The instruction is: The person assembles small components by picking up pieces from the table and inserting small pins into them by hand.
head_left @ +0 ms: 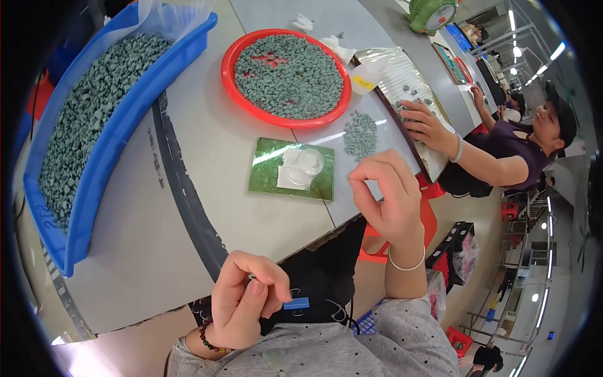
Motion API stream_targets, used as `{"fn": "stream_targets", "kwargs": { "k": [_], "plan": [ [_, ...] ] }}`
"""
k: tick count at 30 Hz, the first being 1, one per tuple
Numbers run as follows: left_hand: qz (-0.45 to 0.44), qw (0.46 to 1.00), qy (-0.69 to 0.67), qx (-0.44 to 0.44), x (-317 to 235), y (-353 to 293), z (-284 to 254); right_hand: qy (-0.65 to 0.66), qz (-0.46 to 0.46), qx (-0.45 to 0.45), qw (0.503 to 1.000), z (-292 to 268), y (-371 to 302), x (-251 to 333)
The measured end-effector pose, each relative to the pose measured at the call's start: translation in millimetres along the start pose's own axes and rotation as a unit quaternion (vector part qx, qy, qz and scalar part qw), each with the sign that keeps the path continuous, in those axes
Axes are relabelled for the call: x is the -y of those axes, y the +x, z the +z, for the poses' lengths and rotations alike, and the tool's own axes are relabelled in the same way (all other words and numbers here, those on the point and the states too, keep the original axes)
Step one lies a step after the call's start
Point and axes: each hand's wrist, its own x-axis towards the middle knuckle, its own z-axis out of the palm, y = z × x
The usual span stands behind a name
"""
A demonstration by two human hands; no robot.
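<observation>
My left hand (248, 300) is curled closed above the table's near edge, with a small dark piece (252, 276) pinched between thumb and fingers. Higher and to the right, my right hand (391, 198) is closed with thumb and fingertips together; what they hold, if anything, is too small to make out. Left of it lies a green board (264, 169) bearing a white square pad (286, 182) and a clear round dish (309, 162). A loose pile of small grey-green stones (360, 135) is spread just beyond my right hand.
A red round tray (342, 107) of grey-green stones stands beyond the board. At left is a long blue bin (103, 166) full of similar stones. A co-worker's hand (430, 129) rests over a shiny lined tray (389, 63) at right. A green fan (433, 16) stands far back.
</observation>
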Motion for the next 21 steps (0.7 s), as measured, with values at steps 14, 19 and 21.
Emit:
{"fn": "stream_targets", "kwargs": {
  "k": [14, 19, 21],
  "plan": [
    [0.052, 0.995, 0.086, 0.020, 0, 1, -21, -0.086, -0.048, 0.129, 0.987, 8, 29, 6],
    [0.101, 0.985, 0.136, 0.040, -1, 1, -24, -0.120, -0.054, 0.158, 0.979, 7, 31, 15],
    [0.063, 0.998, 0.017, -0.015, -5, -1, -16, -0.148, -0.079, 0.156, 0.973, 6, 31, 14]
  ]
}}
